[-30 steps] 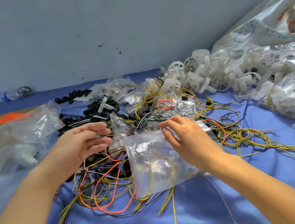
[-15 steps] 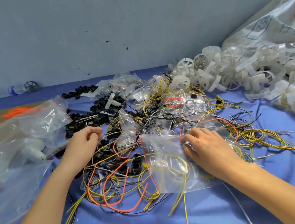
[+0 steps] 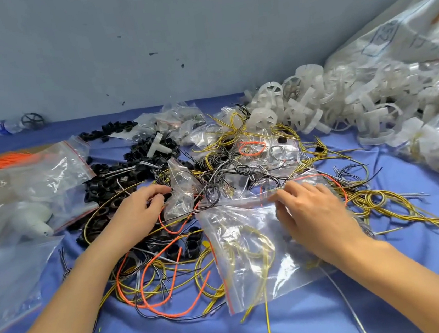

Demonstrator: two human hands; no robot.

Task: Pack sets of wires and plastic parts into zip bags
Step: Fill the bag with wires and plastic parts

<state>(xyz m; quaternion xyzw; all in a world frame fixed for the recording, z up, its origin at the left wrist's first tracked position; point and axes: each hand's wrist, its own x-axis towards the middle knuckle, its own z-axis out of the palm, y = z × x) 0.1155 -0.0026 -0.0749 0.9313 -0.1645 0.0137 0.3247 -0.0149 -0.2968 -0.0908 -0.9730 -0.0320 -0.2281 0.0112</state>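
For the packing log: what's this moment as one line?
left hand: fingers curled among loose wires, grip unclear | right hand: pinches zip bag at its mouth | zip bag: flat on cloth, yellow wire inside

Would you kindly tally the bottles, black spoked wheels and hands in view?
Bottle: 1
Black spoked wheel: 1
Hands, left hand and right hand: 2
Total: 4

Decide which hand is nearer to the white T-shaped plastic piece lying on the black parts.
Left. The left hand lies just nearer the person than the T-shaped piece; the right hand is farther off to its right, at the zip bag.
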